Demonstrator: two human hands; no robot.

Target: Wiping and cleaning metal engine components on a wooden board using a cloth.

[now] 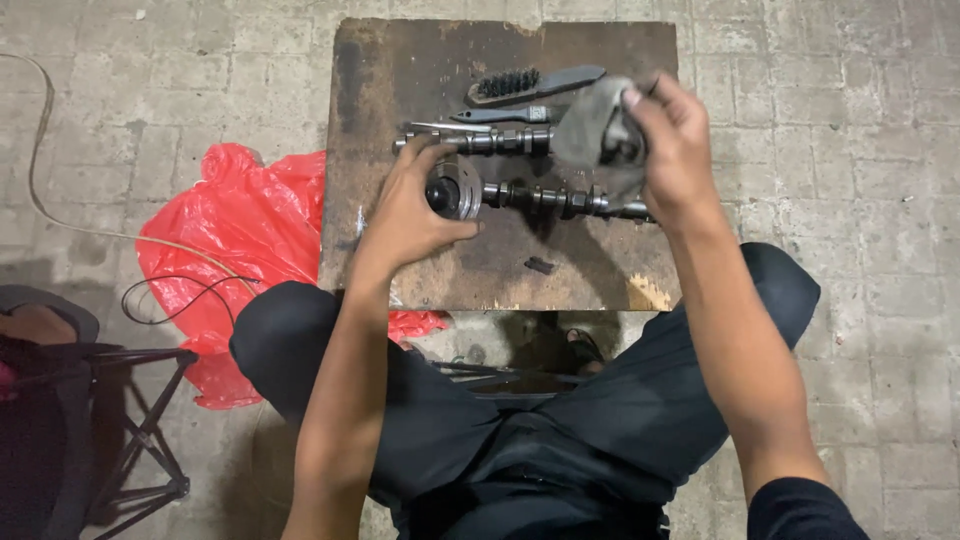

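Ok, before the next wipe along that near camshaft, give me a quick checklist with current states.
1. Left hand steadying the sprocket end of the near camshaft: ok.
2. Right hand gripping the grey rag: ok.
3. Rag touching the near camshaft: cannot tell, it seems raised above it.
4. Second camshaft lying apart, not under the hands: ok.
5. Wire brush out of the way at the board's far edge: ok.
6. Wooden board sitting level: cannot tell.
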